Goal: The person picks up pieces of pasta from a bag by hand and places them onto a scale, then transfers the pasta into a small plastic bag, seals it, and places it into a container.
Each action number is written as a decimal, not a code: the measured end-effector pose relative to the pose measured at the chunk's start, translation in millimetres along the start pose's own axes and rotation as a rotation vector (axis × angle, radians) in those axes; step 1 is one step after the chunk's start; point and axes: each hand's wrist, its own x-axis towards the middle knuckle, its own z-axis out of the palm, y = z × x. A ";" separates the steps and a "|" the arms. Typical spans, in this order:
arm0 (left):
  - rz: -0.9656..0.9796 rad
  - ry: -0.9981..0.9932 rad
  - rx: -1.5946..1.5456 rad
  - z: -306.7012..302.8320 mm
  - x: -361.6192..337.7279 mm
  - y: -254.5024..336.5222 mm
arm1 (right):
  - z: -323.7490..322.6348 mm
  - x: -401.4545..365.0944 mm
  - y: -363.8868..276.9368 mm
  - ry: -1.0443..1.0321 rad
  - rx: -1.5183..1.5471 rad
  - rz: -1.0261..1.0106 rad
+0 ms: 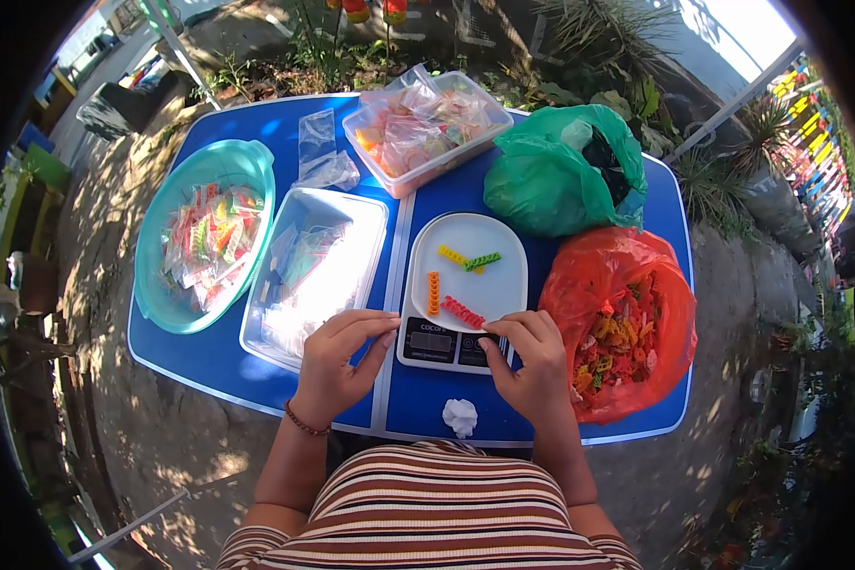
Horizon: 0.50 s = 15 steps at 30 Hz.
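Note:
A white kitchen scale [418,351] with a dark display stands in front of me. On its pan [444,249] lie an orange spiral snack piece [433,294], a pink-red one [463,312], a green one [484,260] and a yellow one [451,255]. My left hand [344,359] is at the scale's left edge, thumb and fingertips drawn together; anything between them is too small to make out. At the lower right of the pan is my right hand [530,361], thumb and index apart, the index tip beside the pink-red piece's end.
A red bag [594,266] of colourful snack pieces sits right, below a green bag [532,180]. Left are a white tray [378,223] and teal basin [152,275] holding small packets. A filled plastic box [418,180] and clear bags [318,142] lie behind. Crumpled white paper [460,418] lies in front.

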 end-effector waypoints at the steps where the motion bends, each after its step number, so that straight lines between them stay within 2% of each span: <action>1: 0.003 0.044 0.022 -1.3 0.6 -2.8 | 2.9 1.6 -2.0 -0.011 0.016 -0.011; 6: -0.071 0.210 0.164 -13.8 -1.9 -10.7 | 30.6 22.2 -19.6 -0.072 0.093 -0.156; 15: -0.246 0.271 0.325 -44.2 -29.1 -26.9 | 82.0 62.7 -51.3 -0.198 0.110 -0.344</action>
